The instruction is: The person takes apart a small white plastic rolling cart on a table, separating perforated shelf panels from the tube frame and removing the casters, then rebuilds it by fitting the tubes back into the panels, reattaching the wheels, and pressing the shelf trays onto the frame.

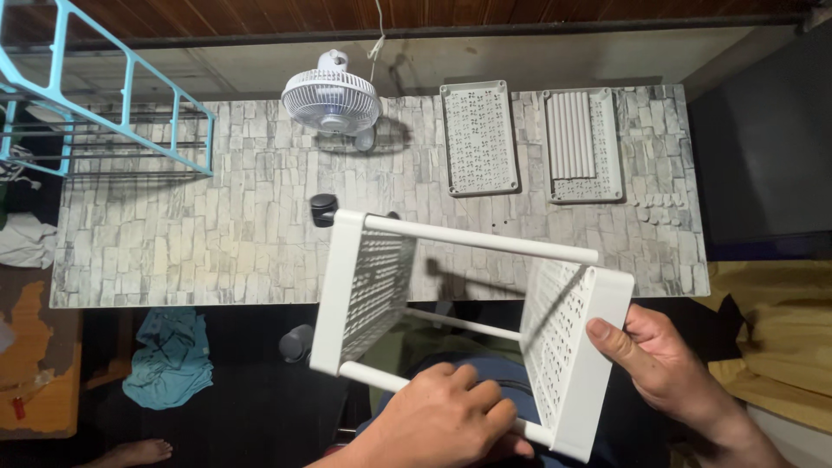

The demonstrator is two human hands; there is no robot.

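Observation:
I hold a white plastic shelf frame (598, 347) over the table's front edge: two perforated trays joined by white tubes. My left hand (442, 416) grips the lower tube near the bottom of the frame. My right hand (659, 355) clasps the outer rim of the right tray, thumb on its edge. The left tray (368, 286) hangs free, with a black caster wheel (323, 209) at its top corner and another caster (296, 342) below it.
On the stone-patterned table (173, 243) stand a small white fan (331, 97), a loose perforated tray (478, 139) and another tray (582, 146) holding white tubes. A turquoise rack (113, 104) is at the far left. Teal cloth (173, 355) lies on the floor.

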